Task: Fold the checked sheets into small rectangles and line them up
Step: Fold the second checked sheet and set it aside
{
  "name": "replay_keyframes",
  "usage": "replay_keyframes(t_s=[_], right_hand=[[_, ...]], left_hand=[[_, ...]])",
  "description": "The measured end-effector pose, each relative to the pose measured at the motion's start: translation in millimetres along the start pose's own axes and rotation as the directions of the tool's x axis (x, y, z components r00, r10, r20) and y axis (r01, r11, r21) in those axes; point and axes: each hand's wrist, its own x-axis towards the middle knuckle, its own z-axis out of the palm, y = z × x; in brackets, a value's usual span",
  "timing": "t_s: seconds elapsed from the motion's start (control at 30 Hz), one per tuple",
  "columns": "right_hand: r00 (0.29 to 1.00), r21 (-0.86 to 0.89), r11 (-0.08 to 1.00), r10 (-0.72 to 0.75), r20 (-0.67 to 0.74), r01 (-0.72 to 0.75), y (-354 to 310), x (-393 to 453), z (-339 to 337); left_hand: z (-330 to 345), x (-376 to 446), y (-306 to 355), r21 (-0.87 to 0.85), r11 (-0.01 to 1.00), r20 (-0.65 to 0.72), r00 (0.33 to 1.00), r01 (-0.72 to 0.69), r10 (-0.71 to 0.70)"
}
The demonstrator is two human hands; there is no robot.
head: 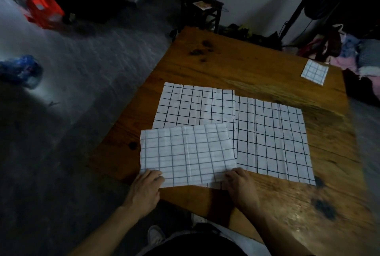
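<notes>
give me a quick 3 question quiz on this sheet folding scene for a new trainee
1. True or false: a small folded checked rectangle already lies at the table's far right corner.
2. Which sheet are both hands on? A) the near sheet B) the far left sheet C) the right sheet
3. Fill in: the near sheet lies partly ____ the far left sheet.

Key
1. True.
2. A: the left hand and right hand hold its near corners.
3. Over: its far edge covers that sheet's near part.
</notes>
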Motion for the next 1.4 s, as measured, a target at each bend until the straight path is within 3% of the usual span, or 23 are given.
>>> replay_keyframes(t_s=[0.13, 0.33, 0.57, 0.8, 1.03, 1.2, 1.4], right_hand=[[0.998, -0.069, 0.997, 0.046, 0.037, -0.043, -7, 4, -4], [0.985, -0.029, 0.996, -0.084, 0.152, 0.09, -39, 9, 3], [0.981, -0.088, 0.995, -0.035, 0.191, 0.053, -47, 17, 0], [0.976, -0.066, 0.998, 0.012, 0.219, 0.002, -50, 18, 1], [0.982, 0.031, 0.992, -0.126, 0.142, 0.123, -74, 11, -6], [0.974, 0.03, 0.98, -0.199, 0.11, 0.197, -99, 0, -10], [0.976, 0.136, 0.967, -0.207, -0.067, 0.215, -110, -31, -22]], left_hand=[[-6, -7, -22, 0.042, 0.999, 0.062, 0.998, -0.002, 0.0], [-10, -12, -40, 0.042, 0.999, 0.021, 1.0, -0.015, 0.014], [-13, -10, -48, 0.128, 0.988, 0.01, 0.996, -0.088, 0.088], [-20, -13, -56, 0.162, 0.984, -0.009, 0.997, -0.076, 0.079], [-42, -5, -29, -0.046, 0.994, -0.182, 0.979, -0.098, 0.088], [-68, 12, 23, -0.103, 0.956, -0.316, 0.92, -0.275, 0.23], [-69, 7, 89, -0.175, 0.867, -0.393, 0.84, -0.467, 0.373]])
